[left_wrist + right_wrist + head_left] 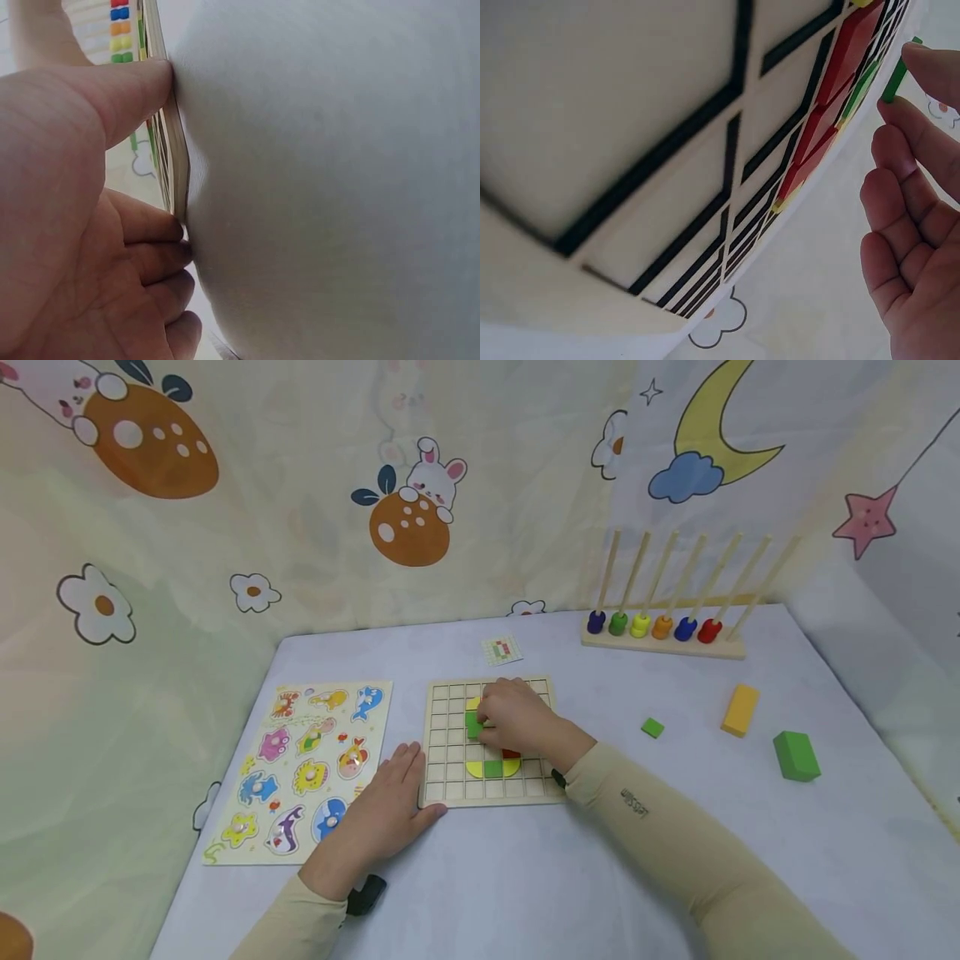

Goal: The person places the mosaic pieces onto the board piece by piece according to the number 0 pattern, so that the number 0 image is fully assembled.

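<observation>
The square wooden grid board (447,747) lies on the table, with yellow, green and red tiles (849,49) set in its middle. Above these tiles, my right hand (519,718) pinches a thin green tile (897,77) between thumb and forefinger. In the right wrist view that tile is held edge-on, apart from the grid. My left hand (386,810) rests at the board's near left corner. Its fingers lie along the left side and its thumb (142,86) touches the near edge. Part of the tile pattern is hidden behind my right hand in the head view.
A peg puzzle of sea animals (300,810) lies left of the board. Behind the board is a small pattern card (502,650). To the right are a green tile (652,727), a yellow block (740,710), a green block (797,756) and a rod stand with coloured beads (663,646).
</observation>
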Motion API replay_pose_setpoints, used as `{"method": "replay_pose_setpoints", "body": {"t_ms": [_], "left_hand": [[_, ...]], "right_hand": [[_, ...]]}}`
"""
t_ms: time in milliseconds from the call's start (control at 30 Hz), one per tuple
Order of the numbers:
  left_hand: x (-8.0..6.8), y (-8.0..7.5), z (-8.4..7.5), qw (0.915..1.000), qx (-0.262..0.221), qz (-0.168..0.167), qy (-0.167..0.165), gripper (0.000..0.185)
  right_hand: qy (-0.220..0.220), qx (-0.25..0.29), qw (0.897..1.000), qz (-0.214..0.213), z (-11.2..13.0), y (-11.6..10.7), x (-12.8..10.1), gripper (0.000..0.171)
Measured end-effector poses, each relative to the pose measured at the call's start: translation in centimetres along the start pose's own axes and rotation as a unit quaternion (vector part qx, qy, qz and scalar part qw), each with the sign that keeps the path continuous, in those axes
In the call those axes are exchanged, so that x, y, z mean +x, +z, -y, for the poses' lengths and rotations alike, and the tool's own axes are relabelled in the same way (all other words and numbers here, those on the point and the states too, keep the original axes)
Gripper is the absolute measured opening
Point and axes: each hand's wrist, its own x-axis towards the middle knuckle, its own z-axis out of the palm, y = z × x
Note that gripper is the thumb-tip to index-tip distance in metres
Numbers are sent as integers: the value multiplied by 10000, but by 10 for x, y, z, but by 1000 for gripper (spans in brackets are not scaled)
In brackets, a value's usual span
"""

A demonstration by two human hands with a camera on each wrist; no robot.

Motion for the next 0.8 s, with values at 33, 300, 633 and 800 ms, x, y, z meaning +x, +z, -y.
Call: {"method": "replay_pose_setpoints", "body": {"t_ms": [33, 300, 633, 800], "left_hand": [[0, 0, 0, 10000, -1, 1, -1, 96], [0, 1, 1, 10000, 6, -29, 0, 96], [-1, 2, 2, 10000, -20, -42, 18, 96], [-1, 2, 2, 10000, -18, -39, 4, 96]], "right_hand": [[-1, -12, 10000, 19, 1, 0, 1, 14], [9, -405, 9991, 112, 5, 7, 9, 10], [-59, -527, 9986, 86, 4, 10, 10, 7], [3, -539, 9984, 147, 5, 9, 9, 14]]}}
